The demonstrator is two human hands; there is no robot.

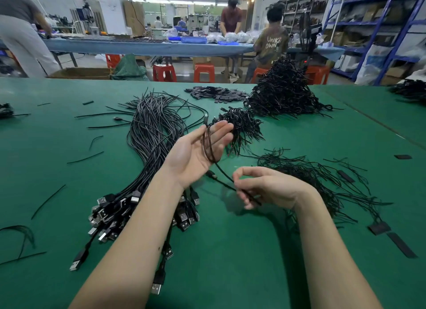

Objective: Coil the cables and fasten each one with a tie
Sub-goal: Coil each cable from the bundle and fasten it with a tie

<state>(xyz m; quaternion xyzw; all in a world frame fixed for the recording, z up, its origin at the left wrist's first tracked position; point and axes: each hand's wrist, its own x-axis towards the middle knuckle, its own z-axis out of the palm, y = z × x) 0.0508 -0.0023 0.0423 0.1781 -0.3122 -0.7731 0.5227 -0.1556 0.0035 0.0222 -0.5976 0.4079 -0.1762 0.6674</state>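
My left hand (196, 152) is palm up above the green table (230, 251), fingers spread, with a thin black cable (208, 147) looped over them. The cable runs down and to the right into my right hand (265, 186), which pinches it between thumb and fingers. Its small plug (211, 174) hangs between the two hands. A thick bundle of uncoiled black USB cables (152, 133) lies under my left forearm, plugs toward me. A loose spread of thin black ties (311, 177) lies behind my right hand.
A small heap of coiled cables (242, 124) lies beyond my left hand, and a tall heap (283, 92) stands farther back. Flat black pieces (216, 93) lie at the far edge. Stray ties dot the table's left side. People work at a blue table (147, 47) behind.
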